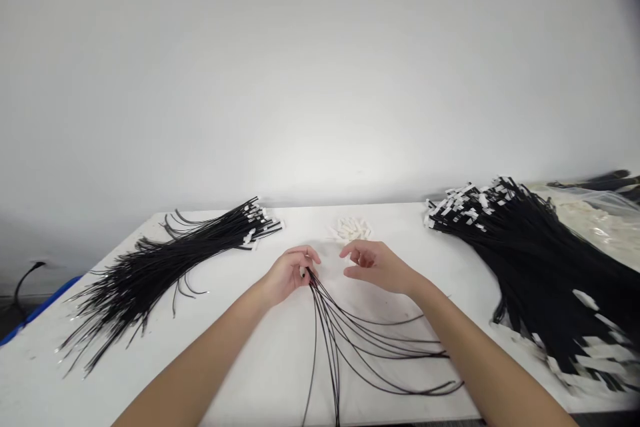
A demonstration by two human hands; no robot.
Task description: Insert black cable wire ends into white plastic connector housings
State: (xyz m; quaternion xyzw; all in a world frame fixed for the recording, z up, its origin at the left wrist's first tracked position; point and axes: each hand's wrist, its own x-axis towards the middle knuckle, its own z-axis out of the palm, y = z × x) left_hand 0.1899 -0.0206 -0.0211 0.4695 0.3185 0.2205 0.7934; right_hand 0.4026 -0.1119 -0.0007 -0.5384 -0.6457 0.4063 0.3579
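Observation:
Several thin black wires (345,327) run from my left hand (293,270), whose fingers are closed around their gathered ends. From there the wires fan out, some toward the table's front edge and some curving right under my right forearm. Across a small gap, my right hand (373,265) hovers with thumb and curled fingers apart; I see nothing between them. Just beyond it lies a small heap of white connector pieces (351,228). The tips of the held wires are hidden in my left fingers.
On the left of the white table (260,347) lies a bundle of black wires (185,257) with white connectors at its far end. A larger bundle of black wires (540,267) with white ends covers the right side. Clear plastic bags (600,213) lie behind it, and a wall (320,80) stands behind the table.

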